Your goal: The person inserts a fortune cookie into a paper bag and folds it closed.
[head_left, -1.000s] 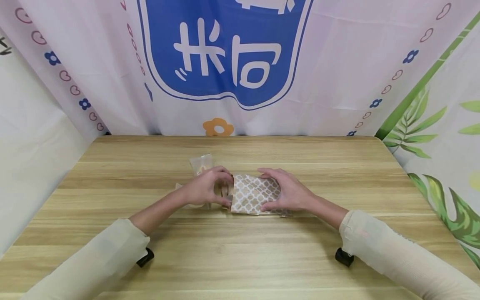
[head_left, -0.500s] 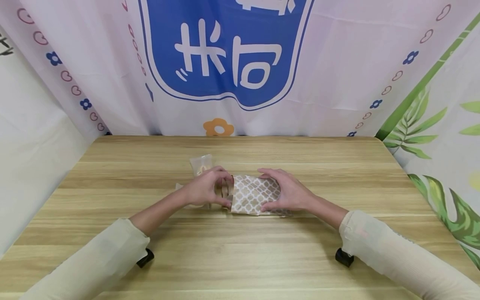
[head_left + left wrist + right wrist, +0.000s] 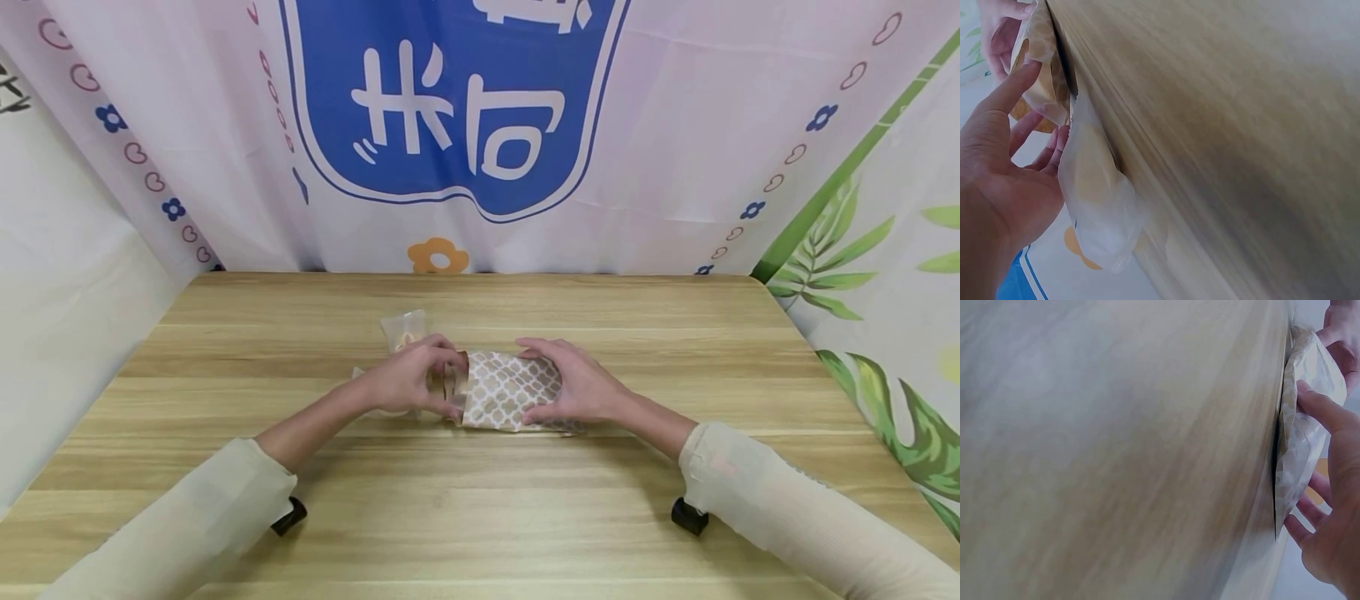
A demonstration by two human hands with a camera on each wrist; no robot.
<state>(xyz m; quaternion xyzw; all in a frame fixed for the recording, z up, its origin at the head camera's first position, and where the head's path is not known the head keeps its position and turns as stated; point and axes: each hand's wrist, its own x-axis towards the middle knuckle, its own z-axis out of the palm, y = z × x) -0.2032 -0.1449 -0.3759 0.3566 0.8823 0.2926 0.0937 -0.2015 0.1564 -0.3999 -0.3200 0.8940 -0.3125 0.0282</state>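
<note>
A flat paper bag [image 3: 498,392] with a white lattice pattern on tan lies on the wooden table, its open mouth facing left. At that mouth, my left hand [image 3: 405,379] holds the edges, thumb at the near corner and fingers at the far one. In the left wrist view the thumb touches the mouth's edge, and the bag's inside is partly visible. My right hand [image 3: 581,383] grips the bag's other end between thumb and fingers. Behind the left hand lies a clear plastic packet [image 3: 1094,181] with something pale in it, partly hidden in the head view.
The wooden table [image 3: 450,508] reaches back to a white curtain [image 3: 675,150] with a blue printed emblem. A black wrist mount [image 3: 689,517] sits under the right sleeve, and another [image 3: 290,517] under the left.
</note>
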